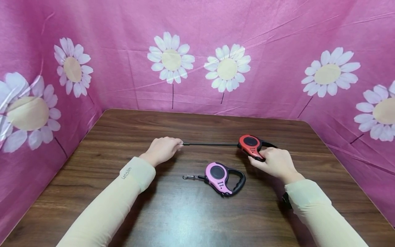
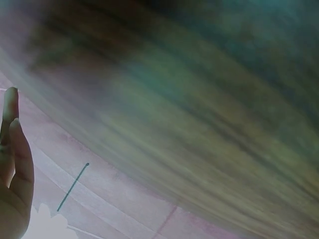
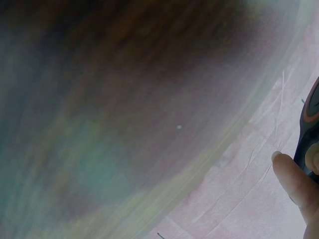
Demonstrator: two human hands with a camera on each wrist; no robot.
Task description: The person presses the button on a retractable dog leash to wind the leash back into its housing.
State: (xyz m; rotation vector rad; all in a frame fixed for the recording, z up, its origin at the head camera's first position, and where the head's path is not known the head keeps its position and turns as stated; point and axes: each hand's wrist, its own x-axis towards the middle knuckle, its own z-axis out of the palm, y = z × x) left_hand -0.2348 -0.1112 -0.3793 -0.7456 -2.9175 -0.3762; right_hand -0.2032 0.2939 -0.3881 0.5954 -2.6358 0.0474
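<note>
My right hand (image 1: 276, 164) grips a red retractable dog leash (image 1: 249, 143) by its black handle, on the right side of the table. From its left end a thin black cord (image 1: 213, 144) runs straight across to my left hand (image 1: 163, 150). There my fingers pinch the metal clip at the cord's end, mostly hidden by them. Between the hands and nearer the front lies a pink retractable leash (image 1: 217, 178), its silver clip (image 1: 190, 177) pointing left. In the right wrist view, the thumb (image 3: 294, 181) lies against the red leash's dark casing (image 3: 305, 137).
The brown wooden table (image 1: 129, 127) has pink cloth (image 1: 262, 20) with large white daisies hanging behind it and along both sides. A dark band (image 1: 287, 200) shows at my right wrist. Light reflects off the tabletop toward the front.
</note>
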